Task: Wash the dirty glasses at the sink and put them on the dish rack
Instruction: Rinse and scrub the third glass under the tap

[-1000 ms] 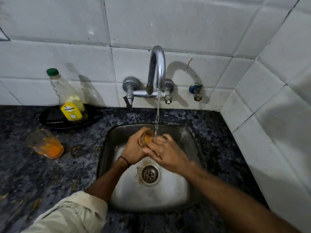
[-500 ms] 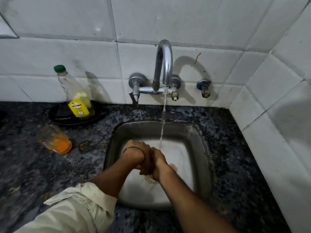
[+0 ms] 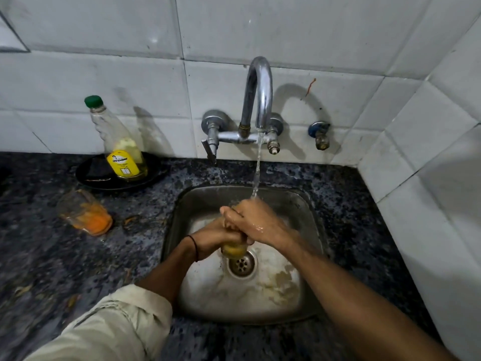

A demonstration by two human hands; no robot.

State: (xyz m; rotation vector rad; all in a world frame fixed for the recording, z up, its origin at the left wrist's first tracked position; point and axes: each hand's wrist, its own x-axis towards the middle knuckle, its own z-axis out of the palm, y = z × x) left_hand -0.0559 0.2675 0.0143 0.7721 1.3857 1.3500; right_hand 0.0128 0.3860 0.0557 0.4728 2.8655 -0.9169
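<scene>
Right now both hands wrap one glass (image 3: 234,250) over the sink (image 3: 309,204): the left hand (image 3: 213,237) grips its side, the right hand (image 3: 256,221) clamps over the top, tap (image 3: 257,100) water striking it. Another dirty glass (image 3: 84,212) lies tipped on the counter (image 3: 52,256), well left of the left hand.

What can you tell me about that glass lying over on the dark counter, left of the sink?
The clear drinking glass lies tipped on its side on the dark speckled stone counter, its base toward the sink. Orange residue coats its inside, thickest near the base. It looks unwashed. It sits just in front of the black tray holding the soap bottle, apparently not touching it. Neither hand touches it.
</scene>
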